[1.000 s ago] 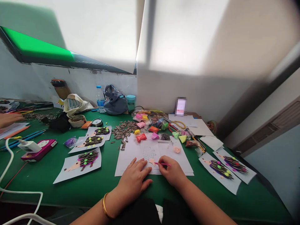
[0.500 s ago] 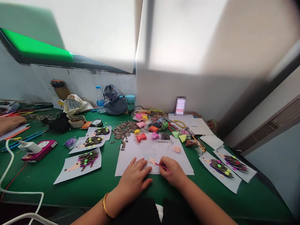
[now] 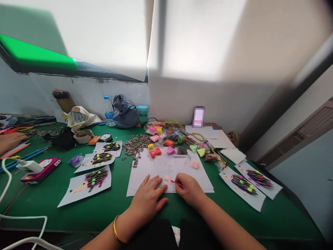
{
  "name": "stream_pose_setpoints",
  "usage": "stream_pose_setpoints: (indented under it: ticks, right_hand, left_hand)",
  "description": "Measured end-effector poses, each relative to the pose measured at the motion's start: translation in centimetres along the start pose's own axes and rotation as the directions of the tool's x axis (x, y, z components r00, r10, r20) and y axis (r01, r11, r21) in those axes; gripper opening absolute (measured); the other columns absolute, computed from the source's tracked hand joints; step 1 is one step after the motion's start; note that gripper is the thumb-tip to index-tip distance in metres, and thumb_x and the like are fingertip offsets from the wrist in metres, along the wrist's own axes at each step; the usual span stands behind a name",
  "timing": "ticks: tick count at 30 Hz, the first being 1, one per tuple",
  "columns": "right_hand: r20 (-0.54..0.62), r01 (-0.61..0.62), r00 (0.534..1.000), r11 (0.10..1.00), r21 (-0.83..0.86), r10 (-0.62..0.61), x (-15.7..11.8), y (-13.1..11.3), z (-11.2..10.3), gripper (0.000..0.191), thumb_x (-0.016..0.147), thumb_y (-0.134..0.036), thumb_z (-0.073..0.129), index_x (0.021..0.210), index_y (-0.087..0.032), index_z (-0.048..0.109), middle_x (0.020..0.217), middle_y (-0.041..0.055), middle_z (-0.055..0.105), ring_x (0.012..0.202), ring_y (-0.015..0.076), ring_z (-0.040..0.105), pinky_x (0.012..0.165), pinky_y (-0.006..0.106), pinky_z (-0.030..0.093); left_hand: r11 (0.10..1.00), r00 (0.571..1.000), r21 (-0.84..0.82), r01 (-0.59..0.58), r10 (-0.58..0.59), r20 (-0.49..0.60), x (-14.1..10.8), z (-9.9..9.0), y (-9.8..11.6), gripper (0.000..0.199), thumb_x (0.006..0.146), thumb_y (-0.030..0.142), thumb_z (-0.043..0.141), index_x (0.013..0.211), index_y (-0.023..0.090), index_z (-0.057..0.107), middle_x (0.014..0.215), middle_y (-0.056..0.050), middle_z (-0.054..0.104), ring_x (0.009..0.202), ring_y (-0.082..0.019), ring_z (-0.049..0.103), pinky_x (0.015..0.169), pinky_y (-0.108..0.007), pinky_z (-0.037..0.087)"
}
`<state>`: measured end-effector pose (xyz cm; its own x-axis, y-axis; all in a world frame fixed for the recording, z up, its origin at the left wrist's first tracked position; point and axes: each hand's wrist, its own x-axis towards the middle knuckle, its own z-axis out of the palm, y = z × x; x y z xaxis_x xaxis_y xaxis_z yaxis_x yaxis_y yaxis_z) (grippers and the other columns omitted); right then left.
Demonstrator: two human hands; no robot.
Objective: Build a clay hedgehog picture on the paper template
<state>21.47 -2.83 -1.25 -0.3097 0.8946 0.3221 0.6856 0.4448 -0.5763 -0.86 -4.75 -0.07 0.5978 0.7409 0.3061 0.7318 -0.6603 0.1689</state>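
My left hand [image 3: 150, 194] lies flat, fingers spread, on a small sheet of paper with a drawn hedgehog outline [image 3: 164, 169]. In my right hand [image 3: 189, 187] is a thin pink stick-like tool [image 3: 183, 186], pinched between thumb and fingers. Its tip touches a flat piece of peach modelling clay [image 3: 168, 178] on the drawing, between my hands. Larger white sheets [image 3: 135, 184] lie underneath. A lump of peach clay [image 3: 195, 164] sits on them to the upper right, beyond my right hand.
Sunflower seeds [image 3: 136, 143] are heaped behind the paper, beside bagged coloured clay [image 3: 155, 152]. Seed-covered hedgehog pictures lie left [image 3: 91, 184] and right [image 3: 241, 187]. Yellow-handled scissors [image 3: 197, 136] lie at the back. Another person's hand [image 3: 10, 141] rests at far left, near a magenta power strip [image 3: 41, 170].
The whole view has shifted slightly. Both hands stay in nearly the same place on the paper, and the pink tool's tip remains at the peach clay.
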Motion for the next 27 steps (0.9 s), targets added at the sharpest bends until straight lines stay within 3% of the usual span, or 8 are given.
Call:
stream_pose_setpoints:
  ticks: [27]
  right_hand:
    - [0.018, 0.025, 1.000, 1.000, -0.002, -0.025, -0.10, -0.10, -0.11, 0.015, 0.073, -0.006, 0.050, 0.072, -0.020, 0.049, 0.066, -0.0031, 0.053, 0.060, 0.0123, 0.046, 0.057, 0.023, 0.030]
  left_hand:
    - [1.000, 1.000, -0.014, 0.008, -0.008, 0.006, 0.08, -0.07, 0.04, 0.035, 0.086, 0.036, 0.066, 0.121, 0.027, 0.064, 0.128, -0.010, 0.064, 0.122, -0.030, 0.057, 0.111, -0.057, 0.035]
